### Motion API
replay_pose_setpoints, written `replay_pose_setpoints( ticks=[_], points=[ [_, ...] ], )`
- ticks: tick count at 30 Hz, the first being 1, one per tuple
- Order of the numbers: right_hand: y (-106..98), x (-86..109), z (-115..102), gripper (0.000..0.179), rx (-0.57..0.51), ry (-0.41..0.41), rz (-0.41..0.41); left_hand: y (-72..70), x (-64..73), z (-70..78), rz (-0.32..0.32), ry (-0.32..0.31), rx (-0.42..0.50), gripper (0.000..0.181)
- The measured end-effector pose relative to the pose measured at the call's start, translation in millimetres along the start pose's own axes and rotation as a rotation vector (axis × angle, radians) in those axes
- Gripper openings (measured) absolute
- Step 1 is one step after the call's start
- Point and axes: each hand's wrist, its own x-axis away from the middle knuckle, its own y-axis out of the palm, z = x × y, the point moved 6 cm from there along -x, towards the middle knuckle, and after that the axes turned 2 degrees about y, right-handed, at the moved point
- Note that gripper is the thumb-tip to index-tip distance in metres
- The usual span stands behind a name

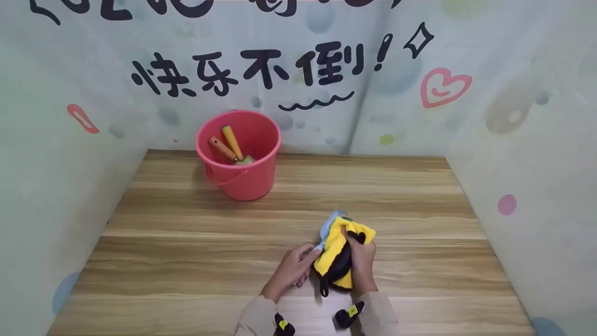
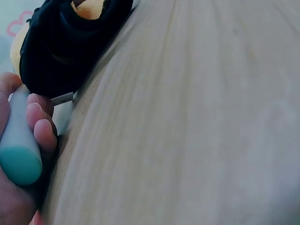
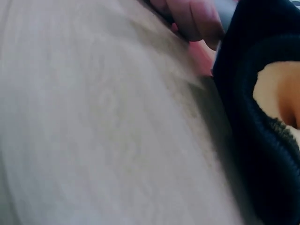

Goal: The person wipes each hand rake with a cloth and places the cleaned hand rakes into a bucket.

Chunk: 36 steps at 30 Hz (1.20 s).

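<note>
My left hand [image 1: 293, 266] grips a small shovel with a pale blue head [image 1: 328, 227] that points away from me. In the left wrist view its whitish handle [image 2: 19, 123] shows a teal end, with fingers curled round it. A yellow and black cloth [image 1: 333, 252] with a black hanging loop is bunched in my right hand [image 1: 365, 259], the thumb on top. The cloth lies against the shovel and covers part of its head. The right wrist view shows the cloth's black side [image 3: 243, 117] close up; my right fingers are mostly hidden there.
A pink bucket [image 1: 249, 182] stands at the back left of the wooden table [image 1: 186, 261]. Inside it lean two tools with a yellow handle [image 1: 232, 142] and a wooden handle [image 1: 223, 149]. A printed cloth wall [image 1: 317, 121] borders the table's back and sides.
</note>
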Motion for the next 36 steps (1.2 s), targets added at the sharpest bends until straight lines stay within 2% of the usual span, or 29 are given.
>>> replay_pose_setpoints(
  ticks=[6,12,15,22,25,30,32,36],
  points=[
    [1,2.0,4,0.052,-0.116,0.037,0.010,-1.0,2.0,3.8,0.005,0.001,-0.014,0.024],
    [-1,5.6,6,0.054,-0.222,0.084,0.004,-2.4,13.5,26.5,0.007,-0.019,0.005,0.019],
    [-3,6.5,7,0.054,-0.274,0.106,0.005,-2.2,17.5,32.6,0.001,-0.006,0.028,0.020],
    [-9,5.2,8,0.049,-0.387,0.148,0.045,2.6,1.5,-1.0,-0.028,-0.020,0.035,0.028],
    [-10,5.5,9,0.044,-0.431,0.142,0.050,2.1,1.3,-0.9,-0.023,-0.017,0.040,0.030],
    [-11,1.8,7,0.030,-0.611,0.117,0.048,-3.3,0.4,0.7,0.021,-0.009,0.075,0.037],
    [-11,0.0,7,0.028,-0.604,0.109,0.023,-4.3,0.1,0.8,0.029,-0.018,0.087,0.039],
    [-5,0.0,5,0.032,-0.365,0.083,-0.109,-4.8,-0.7,0.4,0.032,-0.034,0.080,0.038]
  ],
)
